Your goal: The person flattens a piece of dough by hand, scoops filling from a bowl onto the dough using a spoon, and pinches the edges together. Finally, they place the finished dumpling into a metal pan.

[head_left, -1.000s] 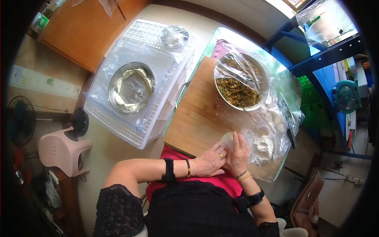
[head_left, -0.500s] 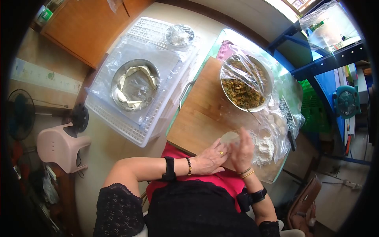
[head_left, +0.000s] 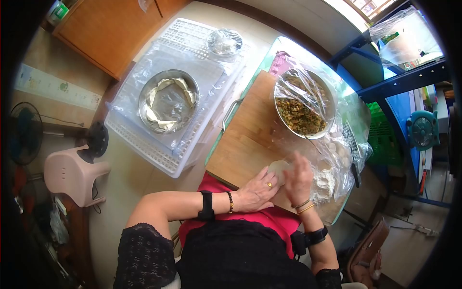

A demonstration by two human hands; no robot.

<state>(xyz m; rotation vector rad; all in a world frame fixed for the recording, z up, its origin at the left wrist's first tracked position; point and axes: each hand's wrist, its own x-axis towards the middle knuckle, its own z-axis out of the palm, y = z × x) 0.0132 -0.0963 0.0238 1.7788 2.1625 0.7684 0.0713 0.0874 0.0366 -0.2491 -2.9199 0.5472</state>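
Note:
A thin round dough wrapper [head_left: 278,167] lies near the front edge of the wooden board [head_left: 246,144], partly covered by my fingers. My left hand [head_left: 256,192], palm down with a ring on one finger, holds the wrapper's near left side. Beside its right edge is my right hand [head_left: 299,179], fingers stretched upward and slightly apart, with nothing visible in them. Whether anything lies beneath my palms is hidden. White flour [head_left: 323,185] is heaped to the right. Behind it, several dough pieces [head_left: 339,149] sit under plastic film.
A metal bowl of chopped filling [head_left: 303,123], partly covered with film, stands at the board's far right. On the left, a white plastic crate [head_left: 144,147] carries a round metal pan [head_left: 142,103] with folded dough pieces along its wall. A pink stool [head_left: 72,178] stands at far left.
My right hand's fingers have spread a little and tilted away from the wrapper, showing more of it. My left hand stays nearly in place. The whole view has shifted slightly.

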